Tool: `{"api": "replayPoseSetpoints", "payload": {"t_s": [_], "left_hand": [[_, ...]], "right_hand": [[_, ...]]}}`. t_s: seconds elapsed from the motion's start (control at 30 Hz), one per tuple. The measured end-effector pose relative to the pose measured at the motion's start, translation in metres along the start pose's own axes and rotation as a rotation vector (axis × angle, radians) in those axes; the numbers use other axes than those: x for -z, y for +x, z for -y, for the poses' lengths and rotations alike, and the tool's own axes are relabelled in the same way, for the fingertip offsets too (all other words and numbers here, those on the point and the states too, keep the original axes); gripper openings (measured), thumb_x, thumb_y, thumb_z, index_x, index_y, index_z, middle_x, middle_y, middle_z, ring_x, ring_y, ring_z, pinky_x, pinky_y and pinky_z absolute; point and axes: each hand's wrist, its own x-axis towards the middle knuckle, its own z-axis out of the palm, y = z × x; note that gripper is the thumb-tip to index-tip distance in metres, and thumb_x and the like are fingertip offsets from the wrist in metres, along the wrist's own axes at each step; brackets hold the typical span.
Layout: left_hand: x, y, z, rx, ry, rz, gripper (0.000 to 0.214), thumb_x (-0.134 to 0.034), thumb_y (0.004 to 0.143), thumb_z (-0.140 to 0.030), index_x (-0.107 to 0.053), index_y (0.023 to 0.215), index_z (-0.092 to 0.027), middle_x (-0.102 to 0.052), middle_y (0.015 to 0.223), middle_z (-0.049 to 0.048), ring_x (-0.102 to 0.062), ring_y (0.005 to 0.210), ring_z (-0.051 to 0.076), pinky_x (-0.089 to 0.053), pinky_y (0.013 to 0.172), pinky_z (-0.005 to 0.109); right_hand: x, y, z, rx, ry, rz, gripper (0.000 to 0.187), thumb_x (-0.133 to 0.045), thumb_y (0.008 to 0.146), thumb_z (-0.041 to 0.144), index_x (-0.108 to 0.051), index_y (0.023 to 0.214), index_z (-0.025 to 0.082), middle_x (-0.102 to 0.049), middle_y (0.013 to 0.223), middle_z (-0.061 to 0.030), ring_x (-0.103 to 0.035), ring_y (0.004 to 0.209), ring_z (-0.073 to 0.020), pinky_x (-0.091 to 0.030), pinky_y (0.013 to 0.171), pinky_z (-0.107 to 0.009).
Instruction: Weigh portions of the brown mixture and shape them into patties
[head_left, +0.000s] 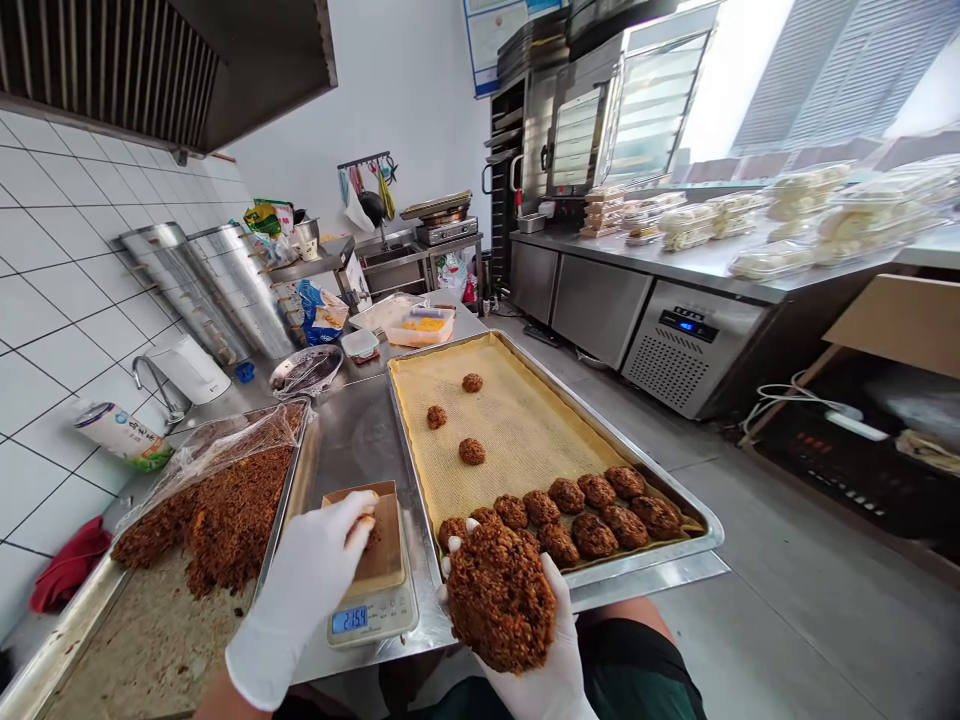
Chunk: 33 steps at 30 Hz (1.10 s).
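Note:
Both my hands wear white gloves. My right hand (pixel 551 660) lies palm up at the counter's front edge and cups a large brown crumbly lump of mixture (pixel 500 598). My left hand (pixel 304 590) reaches over the small digital scale (pixel 373 600), its fingertips pinched together on the brown paper-lined weighing plate (pixel 384 545); what they pinch is too small to name. The scale's blue display is lit. Left of it, a metal tray (pixel 150 640) holds a heap of the same brown mixture (pixel 225 520) under loose plastic film.
A large baking tray (pixel 675 500) with a yellow mesh mat carries several shaped brown patties near me and three farther back. Beyond stand a metal bowl (pixel 306 370), plastic tubs (pixel 420 325), a sink tap (pixel 154 385) and steel cylinders. Right: floor aisle, refrigerated counters, ovens.

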Motion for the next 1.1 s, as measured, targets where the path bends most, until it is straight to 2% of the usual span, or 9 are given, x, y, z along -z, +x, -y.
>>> {"api": "replayPoseSetpoints", "payload": {"t_s": [0.1,0.2,0.37,0.5,0.57,0.63,0.67,0.87,1.1], "left_hand": [[-0.011,-0.019,-0.041,-0.135,-0.296,-0.14,0.014,-0.058,0.098,-0.033,-0.07,0.105,-0.032,-0.078,0.103,-0.0012,-0.073,0.091,0.02,-0.054,0.083,0.029],[-0.025,-0.028,-0.075,-0.27,-0.368,-0.18,0.016,-0.055,0.099,-0.028,-0.07,0.104,-0.029,-0.074,0.102,0.0037,-0.069,0.096,0.022,-0.056,0.086,0.034],[-0.028,-0.033,-0.088,-0.39,-0.306,-0.078,0.037,-0.049,0.095,-0.011,-0.065,0.125,-0.024,-0.069,0.119,0.0103,-0.066,0.108,0.026,-0.057,0.095,0.042],[-0.006,-0.04,-0.06,-0.475,-0.326,-0.067,0.051,-0.046,0.092,-0.008,-0.057,0.139,-0.025,-0.066,0.137,0.0057,-0.06,0.126,0.024,-0.048,0.111,0.041],[0.008,-0.039,-0.031,-0.307,-0.398,-0.197,0.046,-0.041,0.096,-0.009,-0.063,0.131,-0.031,-0.069,0.132,-0.0007,-0.064,0.122,0.018,-0.049,0.109,0.034],[0.016,-0.036,0.0,-0.014,-0.409,-0.438,0.034,-0.043,0.099,-0.018,-0.067,0.122,-0.028,-0.071,0.128,0.0,-0.066,0.119,0.019,-0.048,0.109,0.036],[0.016,-0.033,0.014,0.068,-0.381,-0.473,0.031,-0.046,0.099,-0.022,-0.067,0.121,-0.028,-0.072,0.126,0.0006,-0.066,0.118,0.02,-0.048,0.109,0.037],[-0.031,-0.018,0.051,0.014,-0.153,0.054,0.037,-0.045,0.096,-0.021,-0.063,0.129,-0.023,-0.063,0.139,0.0061,-0.057,0.129,0.023,-0.04,0.115,0.039],[-0.063,0.005,0.056,-0.004,-0.133,0.175,0.056,-0.06,0.079,-0.012,-0.061,0.134,-0.022,-0.061,0.136,0.0099,-0.055,0.129,0.026,-0.038,0.113,0.038]], "right_hand": [[0.0,0.001,-0.004,0.007,0.001,-0.03,0.056,-0.054,0.088,0.063,-0.071,0.122,0.022,-0.076,0.122,-0.0107,-0.07,0.111,-0.0286,-0.048,0.107,-0.052],[0.003,0.0,-0.005,0.016,0.01,-0.068,0.047,-0.057,0.087,0.061,-0.076,0.114,0.026,-0.078,0.118,-0.0056,-0.068,0.116,-0.0279,-0.047,0.109,-0.05],[0.006,-0.001,-0.004,0.027,0.002,-0.124,0.041,-0.062,0.085,0.058,-0.077,0.109,0.029,-0.08,0.113,-0.0025,-0.068,0.115,-0.0267,-0.046,0.111,-0.048],[0.0,-0.001,-0.003,0.03,-0.007,-0.117,0.045,-0.059,0.086,0.059,-0.076,0.112,0.027,-0.08,0.114,-0.0045,-0.07,0.111,-0.026,-0.045,0.111,-0.049],[-0.006,-0.002,-0.002,0.022,-0.01,-0.094,0.051,-0.058,0.086,0.062,-0.074,0.116,0.025,-0.079,0.116,-0.0079,-0.07,0.112,-0.0281,-0.044,0.111,-0.053],[-0.011,-0.004,0.0,0.026,-0.015,-0.082,0.056,-0.057,0.085,0.065,-0.072,0.12,0.024,-0.078,0.118,-0.01,-0.07,0.109,-0.029,-0.043,0.111,-0.055],[-0.013,-0.004,0.001,0.029,-0.018,-0.08,0.057,-0.057,0.085,0.066,-0.072,0.121,0.024,-0.077,0.119,-0.0102,-0.071,0.108,-0.0292,-0.043,0.111,-0.056],[-0.011,-0.002,0.0,0.037,-0.038,-0.076,0.057,-0.057,0.084,0.067,-0.07,0.122,0.027,-0.077,0.119,-0.0092,-0.07,0.107,-0.0301,-0.043,0.109,-0.059],[-0.009,0.0,-0.001,0.031,-0.032,-0.101,0.059,-0.059,0.083,0.067,-0.069,0.124,0.025,-0.076,0.122,-0.0104,-0.069,0.111,-0.0285,-0.043,0.11,-0.055]]}}
